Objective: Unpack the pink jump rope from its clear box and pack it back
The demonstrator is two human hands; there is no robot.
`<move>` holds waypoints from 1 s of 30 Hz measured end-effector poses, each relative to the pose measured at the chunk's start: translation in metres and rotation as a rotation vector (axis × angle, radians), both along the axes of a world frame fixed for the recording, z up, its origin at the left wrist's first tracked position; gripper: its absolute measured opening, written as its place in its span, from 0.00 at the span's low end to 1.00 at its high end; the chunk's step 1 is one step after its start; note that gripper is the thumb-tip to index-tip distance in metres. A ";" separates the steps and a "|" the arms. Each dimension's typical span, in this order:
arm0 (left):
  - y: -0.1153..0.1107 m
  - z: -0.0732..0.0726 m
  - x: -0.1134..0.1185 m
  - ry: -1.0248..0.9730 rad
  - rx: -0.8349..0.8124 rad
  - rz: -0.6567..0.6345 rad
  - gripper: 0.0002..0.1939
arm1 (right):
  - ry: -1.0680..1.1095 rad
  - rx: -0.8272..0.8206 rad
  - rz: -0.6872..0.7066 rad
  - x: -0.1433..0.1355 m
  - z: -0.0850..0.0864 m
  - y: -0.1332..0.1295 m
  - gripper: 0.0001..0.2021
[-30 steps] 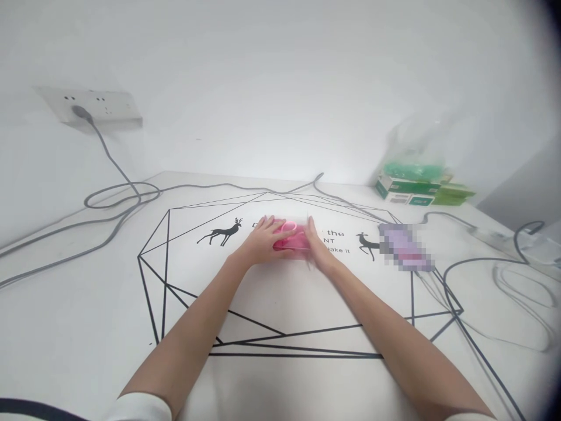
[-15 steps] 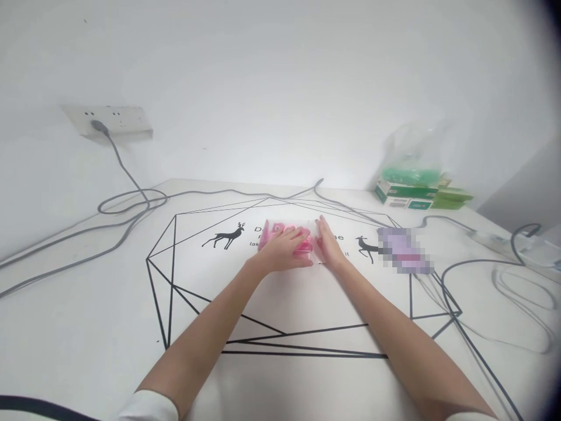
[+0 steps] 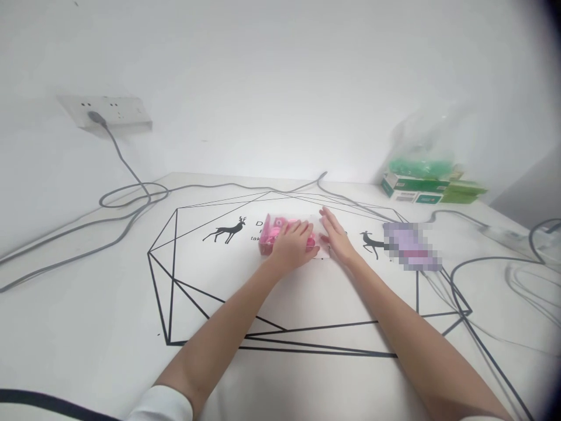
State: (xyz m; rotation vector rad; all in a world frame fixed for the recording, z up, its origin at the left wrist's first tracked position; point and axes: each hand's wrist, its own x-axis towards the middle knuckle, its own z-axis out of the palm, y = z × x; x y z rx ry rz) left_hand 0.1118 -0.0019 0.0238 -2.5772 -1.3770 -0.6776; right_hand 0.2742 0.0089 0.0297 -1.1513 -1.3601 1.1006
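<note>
Tabletop [image 3: 280, 374] under box [image 3: 265, 244] of pink items [image 3: 279, 223].

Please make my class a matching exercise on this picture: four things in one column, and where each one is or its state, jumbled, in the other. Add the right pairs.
Column one
1. Left hand
2. Right hand
3. Clear bag with green contents
4. Wall socket

Column two
A. Has a dark plug in it
B. Laid over the pink pack
C. On top of green and white boxes
D. At the pack's right end, fingers spread

Right pairs: 1-B, 2-D, 3-C, 4-A
</note>
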 end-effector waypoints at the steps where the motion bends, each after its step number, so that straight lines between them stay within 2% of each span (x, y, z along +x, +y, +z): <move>1: -0.001 -0.001 0.002 -0.021 0.033 0.010 0.25 | 0.006 0.009 0.003 0.000 -0.002 0.001 0.32; 5: -0.003 -0.002 0.008 -0.108 0.127 0.036 0.17 | 0.116 0.051 0.030 -0.002 -0.010 0.007 0.30; 9: -0.004 0.003 0.005 -0.065 0.147 -0.062 0.15 | 0.288 0.005 0.038 -0.001 -0.013 0.011 0.32; 13: -0.004 0.006 -0.001 0.033 0.177 -0.151 0.15 | 0.270 -0.028 -0.007 0.000 -0.010 0.012 0.31; 18: -0.005 0.003 -0.003 0.049 0.206 -0.137 0.14 | 0.223 -0.003 0.013 0.002 -0.006 0.012 0.24; 20: -0.005 0.002 -0.004 0.044 0.211 -0.118 0.13 | 0.093 0.050 0.023 0.007 -0.006 0.013 0.22; 22: -0.006 0.001 -0.006 0.041 0.218 -0.102 0.14 | -0.124 0.132 0.010 0.012 -0.008 0.018 0.22; 27: -0.006 -0.001 -0.009 0.034 0.235 -0.105 0.14 | -0.728 0.343 0.084 0.021 -0.016 0.038 0.28; 30: -0.005 -0.001 -0.009 0.035 0.239 -0.110 0.13 | -0.915 0.366 0.110 0.022 -0.019 0.049 0.33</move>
